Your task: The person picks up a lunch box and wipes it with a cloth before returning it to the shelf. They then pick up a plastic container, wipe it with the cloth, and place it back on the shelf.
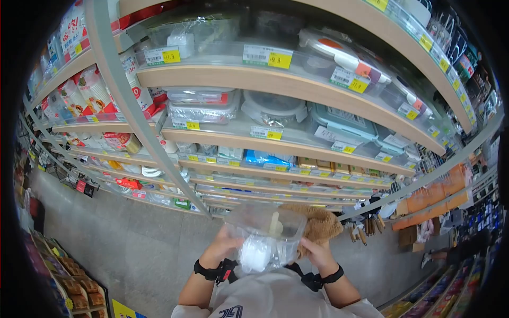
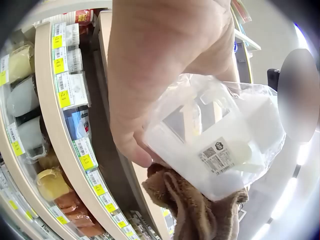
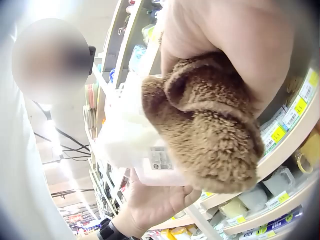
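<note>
A clear plastic container [image 1: 238, 218] in a crinkly wrapper is held up in front of the chest, with white pieces [image 1: 254, 254] and a pale green part [image 1: 275, 227] showing through. My left hand [image 1: 225, 245] grips its left side, thumb on the near face. In the left wrist view a barcode label [image 2: 217, 156] shows on the container. My right hand [image 1: 318, 254] is at the container's right side and holds a fluffy brown cloth [image 3: 215, 140]. The cloth bunches against the container, and its folds hide part of the right fingers.
Store shelves with price tags [image 1: 268, 55] curve across the front, holding lidded food boxes [image 1: 344, 124] and paper cups [image 1: 95, 87]. Grey floor [image 1: 138, 244] lies below. A display rack [image 1: 79, 286] stands at the lower left. Another person's leg [image 1: 445, 256] shows at the right.
</note>
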Action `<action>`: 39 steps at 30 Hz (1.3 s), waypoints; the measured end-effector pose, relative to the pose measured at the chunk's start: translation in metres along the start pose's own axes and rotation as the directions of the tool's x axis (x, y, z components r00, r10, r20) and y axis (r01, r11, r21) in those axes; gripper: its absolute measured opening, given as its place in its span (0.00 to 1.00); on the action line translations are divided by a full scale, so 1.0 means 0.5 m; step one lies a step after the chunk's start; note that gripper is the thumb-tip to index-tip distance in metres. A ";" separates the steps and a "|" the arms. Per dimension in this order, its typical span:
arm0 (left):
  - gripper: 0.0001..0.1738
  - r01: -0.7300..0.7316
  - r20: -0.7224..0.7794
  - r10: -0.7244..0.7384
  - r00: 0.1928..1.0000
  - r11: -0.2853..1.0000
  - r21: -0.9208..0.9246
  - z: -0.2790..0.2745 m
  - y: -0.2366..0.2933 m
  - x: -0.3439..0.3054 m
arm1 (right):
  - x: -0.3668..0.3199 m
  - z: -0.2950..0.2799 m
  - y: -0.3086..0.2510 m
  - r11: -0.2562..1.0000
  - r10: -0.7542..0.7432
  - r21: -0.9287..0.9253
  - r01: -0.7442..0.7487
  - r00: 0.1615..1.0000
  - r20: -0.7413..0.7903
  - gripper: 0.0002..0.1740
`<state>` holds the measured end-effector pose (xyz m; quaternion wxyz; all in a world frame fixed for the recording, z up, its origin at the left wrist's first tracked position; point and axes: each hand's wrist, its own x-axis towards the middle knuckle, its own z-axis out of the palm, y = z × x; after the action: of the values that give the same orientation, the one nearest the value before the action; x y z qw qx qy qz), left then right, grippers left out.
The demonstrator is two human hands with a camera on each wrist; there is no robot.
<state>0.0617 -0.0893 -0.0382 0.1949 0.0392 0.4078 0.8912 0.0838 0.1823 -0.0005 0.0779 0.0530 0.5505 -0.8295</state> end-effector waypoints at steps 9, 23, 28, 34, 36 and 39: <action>0.39 -0.110 -0.308 0.110 0.945 0.994 0.017 0.037 0.005 0.028 | 0.013 0.034 0.011 0.886 -0.316 -0.312 0.343 0.939 0.135 0.33; 0.36 -0.050 -0.329 0.060 0.943 0.998 0.038 0.036 -0.006 0.039 | 0.065 0.059 -0.048 0.176 -0.666 -0.644 0.744 0.572 0.479 0.33; 0.36 -0.003 -0.293 -0.004 0.956 1.000 -0.026 0.025 -0.004 0.029 | 0.065 0.049 -0.026 0.204 -0.710 -0.618 0.760 0.549 0.441 0.30; 0.36 0.022 -0.248 -0.043 0.968 0.996 -0.086 0.020 -0.004 0.019 | 0.054 0.043 -0.002 0.247 -0.758 -0.604 0.757 0.540 0.366 0.30; 0.32 -0.039 -0.286 0.027 0.958 0.998 -0.038 0.022 -0.008 0.018 | 0.051 0.046 0.001 0.253 -0.768 -0.594 0.764 0.532 0.357 0.29; 0.27 -0.097 -0.380 0.063 0.923 0.993 -0.073 0.023 -0.012 0.019 | 0.041 0.053 -0.010 0.325 -0.787 -0.563 0.760 0.547 0.284 0.29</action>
<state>0.0575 -0.0739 -0.0356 0.0781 -0.1248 0.3949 0.9068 0.0627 0.1582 0.0110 -0.3244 -0.2275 0.7519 -0.5269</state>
